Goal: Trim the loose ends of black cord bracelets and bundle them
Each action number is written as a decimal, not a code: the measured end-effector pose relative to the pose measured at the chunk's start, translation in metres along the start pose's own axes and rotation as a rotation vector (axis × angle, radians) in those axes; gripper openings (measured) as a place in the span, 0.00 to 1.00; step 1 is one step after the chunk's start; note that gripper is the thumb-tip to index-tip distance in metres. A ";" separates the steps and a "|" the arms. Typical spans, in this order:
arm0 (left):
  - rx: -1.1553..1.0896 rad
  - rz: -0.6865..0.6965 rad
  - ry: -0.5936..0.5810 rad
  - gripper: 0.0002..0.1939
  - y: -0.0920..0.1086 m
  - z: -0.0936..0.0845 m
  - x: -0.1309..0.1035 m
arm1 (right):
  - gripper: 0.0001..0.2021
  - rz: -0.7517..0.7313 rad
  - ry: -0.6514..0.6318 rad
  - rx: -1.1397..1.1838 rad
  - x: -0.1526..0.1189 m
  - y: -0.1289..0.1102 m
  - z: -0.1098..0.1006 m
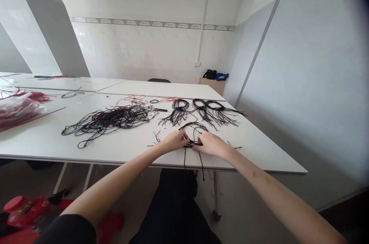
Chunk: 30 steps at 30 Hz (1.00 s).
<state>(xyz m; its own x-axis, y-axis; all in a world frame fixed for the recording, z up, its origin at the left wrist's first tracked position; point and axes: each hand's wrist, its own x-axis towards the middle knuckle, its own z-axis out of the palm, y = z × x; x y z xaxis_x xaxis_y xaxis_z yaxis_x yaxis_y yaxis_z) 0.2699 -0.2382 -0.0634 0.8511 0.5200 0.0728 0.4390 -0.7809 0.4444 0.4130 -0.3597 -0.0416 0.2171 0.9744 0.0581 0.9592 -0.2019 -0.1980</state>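
A loose loop of black cords [196,124] lies at the table's front edge, with both hands at its near side. My left hand [175,140] pinches the cords from the left, thumb and fingers together. From the right, my right hand [211,143] grips the same cords a short way off. Two cord ends hang below the hands over the table edge, and others stick out at either side. Just beyond lie three tied bundles of looped black cord, a left one [179,110], a middle one [201,108] and a right one [217,108].
A large tangle of black cords [112,118] covers the white table [115,151] to the left. Red threads [135,99] and a dark-handled tool [160,110] lie behind it. Farther left is a plastic bag [20,107] with red cords. A red container [27,209] stands below.
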 end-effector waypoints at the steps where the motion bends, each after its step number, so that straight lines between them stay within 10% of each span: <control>1: 0.006 0.016 0.022 0.13 0.000 0.002 -0.003 | 0.12 -0.006 0.000 0.011 -0.006 0.003 0.006; 18: 0.076 0.180 0.091 0.08 -0.004 0.015 -0.023 | 0.10 -0.049 0.200 0.048 -0.026 0.034 0.019; 30: -0.008 0.213 0.115 0.09 -0.012 0.015 -0.028 | 0.08 0.104 0.137 -0.160 -0.011 0.060 -0.013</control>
<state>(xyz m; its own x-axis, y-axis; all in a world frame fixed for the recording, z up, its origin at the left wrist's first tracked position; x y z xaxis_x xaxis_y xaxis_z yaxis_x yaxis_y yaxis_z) 0.2455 -0.2490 -0.0844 0.8857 0.3801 0.2667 0.2504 -0.8747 0.4150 0.4706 -0.3843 -0.0412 0.3284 0.9272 0.1803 0.9445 -0.3243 -0.0529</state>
